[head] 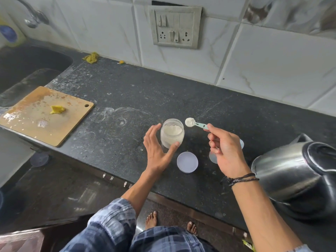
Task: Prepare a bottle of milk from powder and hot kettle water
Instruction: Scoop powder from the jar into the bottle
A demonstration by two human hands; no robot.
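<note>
While the spoon is loaded: the right hand [224, 151] pinches the handle of the small green spoon [197, 124]. Its bowl is heaped with powder and hangs just right of the rim of the jar [172, 133], over bare counter [127, 99].
Left hand: the left hand [157, 148] is open, with straight fingers beside the jar's left wall and the thumb tip touching its near side — steadying, not gripping.
Jar: upright, lid off, roughly half full of white powder.
Lid: the lid [187, 162] lies flat just in front of the jar.
Bottle: a translucent shape [212, 158] right of the jar, mostly hidden behind the right hand, is probably it. Whether its mouth is open cannot be told.
Kettle: the steel kettle [291, 175] stands well right of the jar, close to the right forearm.
Risk, spill: the heap sits above the spoon's rim, so a tilt or jolt in transit would likely shed powder onto the counter and short the dose.
Risk, missed mouth: a narrow bottle neck leaves little margin for tipping the spoon in.
Risk, jar: the jar is barely touched and open — a knock from either wrist could tip it.
Risk, kettle: a careless elbow swing could strike it, and if the water is hot that means a scald.
</note>
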